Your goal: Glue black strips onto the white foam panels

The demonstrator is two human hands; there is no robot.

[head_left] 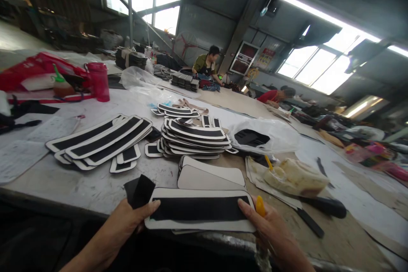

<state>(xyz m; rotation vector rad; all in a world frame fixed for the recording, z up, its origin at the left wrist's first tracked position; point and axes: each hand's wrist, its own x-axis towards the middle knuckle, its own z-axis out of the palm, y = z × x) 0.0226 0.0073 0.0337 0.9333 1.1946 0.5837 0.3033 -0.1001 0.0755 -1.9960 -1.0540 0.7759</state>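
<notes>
Black-banded panel held level between two hands

The panel (199, 213) is at the near edge of the tabletop (92, 189), its black band laid along the middle inside a pale border. Both hands pinch its ends, thumbs on the face and fingers behind: the left hand (123, 223) at the left end, the right hand (276, 229) at the right, forearms angling inward from below. A loose black piece (140, 191) sits by the left thumb. Just beyond the panel lie plain pieces (210, 174) showing no band; farther beyond, the middle stack (196, 136) and, leftward, the fanned stack (105, 140) show banded ones.
</notes>
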